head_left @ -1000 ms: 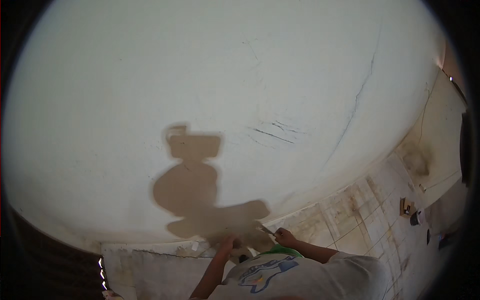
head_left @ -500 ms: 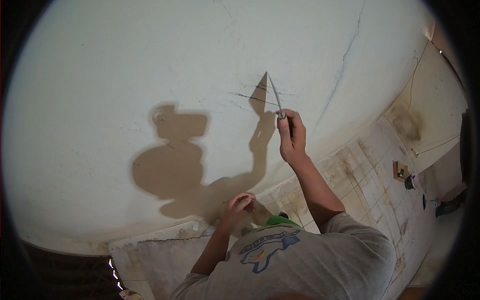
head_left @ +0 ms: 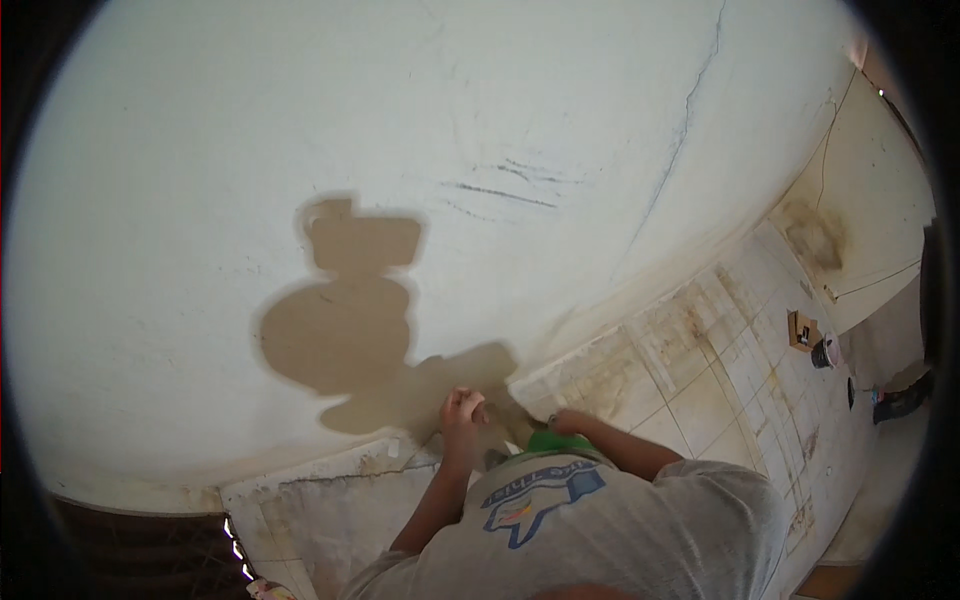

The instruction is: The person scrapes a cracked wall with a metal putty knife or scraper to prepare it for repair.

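My right hand (head_left: pixel 568 423) is low in front of my body, by the green cloth (head_left: pixel 552 441) at my waist. Its fingers are closed round the handle of a pointed trowel; only a small grey bit shows at the fist, and the blade is hidden. My left hand (head_left: pixel 462 408) hovers before the foot of the wall, fingers curled in; whether it holds anything is not clear. Ahead rises a pale painted wall (head_left: pixel 230 130). Dark scratch marks (head_left: pixel 500 193) cross its middle, and a long thin crack (head_left: pixel 688 110) runs down at the right.
Stained floor tiles (head_left: pixel 690 400) run along the wall. Farther right stand a small cardboard box (head_left: pixel 801 330) and a dark tub (head_left: pixel 824 353). A dark slatted panel (head_left: pixel 140 545) is at the lower left. My shadow (head_left: pixel 340 335) falls on the wall.
My right hand has come down from the scratch marks on the wall to my waist, taking the trowel with it. My left hand has shifted slightly, its fingers more curled.
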Demonstrator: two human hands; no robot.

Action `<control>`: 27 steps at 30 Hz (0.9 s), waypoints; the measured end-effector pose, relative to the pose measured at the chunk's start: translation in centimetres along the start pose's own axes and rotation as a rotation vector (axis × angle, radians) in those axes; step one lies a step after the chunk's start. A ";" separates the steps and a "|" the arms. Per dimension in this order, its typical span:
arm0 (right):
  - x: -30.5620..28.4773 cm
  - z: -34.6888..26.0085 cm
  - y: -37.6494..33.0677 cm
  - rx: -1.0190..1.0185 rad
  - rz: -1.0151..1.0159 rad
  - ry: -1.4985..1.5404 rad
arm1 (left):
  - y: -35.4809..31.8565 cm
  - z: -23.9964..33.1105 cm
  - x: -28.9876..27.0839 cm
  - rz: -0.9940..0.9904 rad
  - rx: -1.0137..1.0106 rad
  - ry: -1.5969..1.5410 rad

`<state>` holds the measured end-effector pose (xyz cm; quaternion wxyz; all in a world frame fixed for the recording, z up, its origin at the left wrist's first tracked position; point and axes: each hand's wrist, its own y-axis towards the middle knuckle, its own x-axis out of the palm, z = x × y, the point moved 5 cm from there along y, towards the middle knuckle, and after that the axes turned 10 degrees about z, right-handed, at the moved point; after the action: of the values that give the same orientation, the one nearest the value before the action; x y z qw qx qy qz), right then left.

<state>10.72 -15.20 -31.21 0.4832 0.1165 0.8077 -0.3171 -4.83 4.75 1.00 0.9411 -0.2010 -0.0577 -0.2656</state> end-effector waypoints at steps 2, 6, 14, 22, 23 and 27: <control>-2.5 -2.2 -5.3 0.279 0.076 0.245 | 0.1 -0.4 -2.2 0.087 0.033 0.037; -16.2 -6.9 -8.0 0.130 0.459 0.543 | 1.3 -2.2 -3.0 0.017 0.067 0.052; -47.4 -17.0 -10.6 -0.445 1.258 0.645 | -1.5 3.3 2.3 -0.140 0.225 -0.021; -47.8 -16.4 -6.3 -0.426 1.324 0.409 | -2.3 -1.9 1.2 -0.136 0.041 0.048; -45.4 -14.9 -5.4 -0.344 1.327 0.414 | -2.2 -2.6 1.3 -0.139 0.048 0.054; -27.9 -2.7 -0.9 0.052 0.977 0.227 | -3.4 -5.4 3.6 -0.142 -0.086 0.252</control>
<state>22.46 -10.92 -6.16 0.4811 0.5269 0.6982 -0.0591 -3.49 -1.82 -1.94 0.9104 -0.2016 0.0581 -0.3567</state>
